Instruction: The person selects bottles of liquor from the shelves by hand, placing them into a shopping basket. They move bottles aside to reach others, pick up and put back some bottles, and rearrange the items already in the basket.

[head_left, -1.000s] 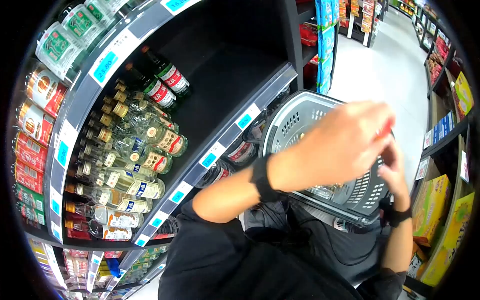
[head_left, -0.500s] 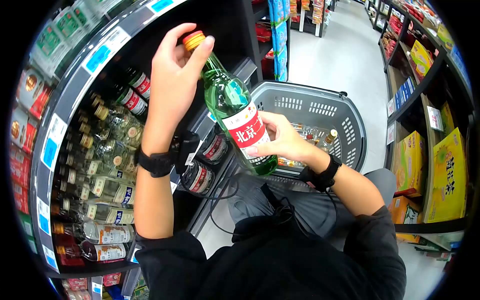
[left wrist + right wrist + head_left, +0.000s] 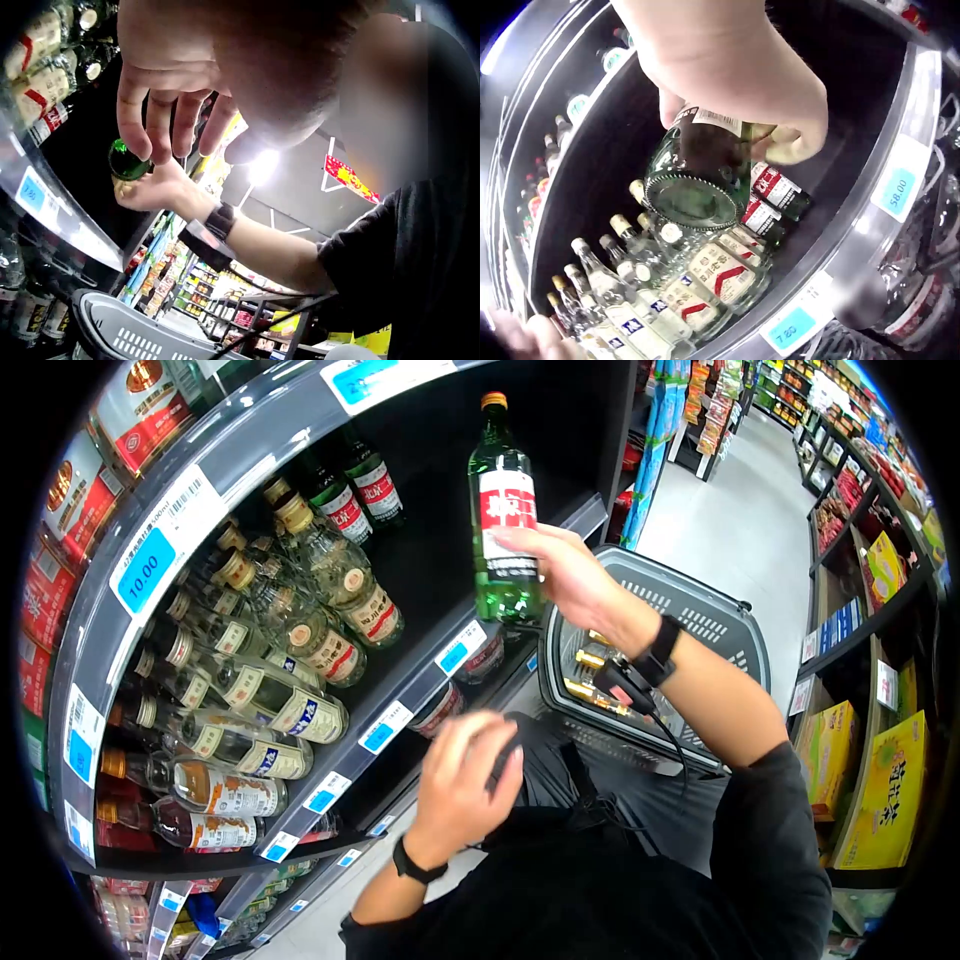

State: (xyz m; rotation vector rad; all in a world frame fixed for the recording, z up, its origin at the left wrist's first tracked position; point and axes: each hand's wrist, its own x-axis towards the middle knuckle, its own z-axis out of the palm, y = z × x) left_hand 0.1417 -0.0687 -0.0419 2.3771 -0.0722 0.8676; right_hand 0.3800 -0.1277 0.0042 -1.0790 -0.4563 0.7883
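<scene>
My right hand (image 3: pixel 575 575) grips a green glass bottle (image 3: pixel 505 575) with a red and white label and an orange-red cap, upright at the front of the shelf bay. The right wrist view shows the ridged base of the bottle (image 3: pixel 694 201) with the fingers wrapped round its lower part. Lower and nearer my body, my left hand (image 3: pixel 462 785) is held in the air with nothing in it. Its fingers (image 3: pixel 161 124) are loosely bent in the left wrist view. Two similar green bottles (image 3: pixel 378 490) stand at the back of the shelf, beside several clear glass bottles (image 3: pixel 345 580).
A grey shopping basket (image 3: pixel 690 590) with several small bottles in it stands on the floor beside the shelf. Price tags (image 3: pixel 385 728) line the shelf edge. Across the aisle, yellow boxes (image 3: pixel 885 790) sit on another rack. A cable (image 3: pixel 670 730) hangs from my right wrist.
My left hand has let go of the bottle's cap and dropped toward my body. The right hand has raised the bottle toward the shelf and turned it upright.
</scene>
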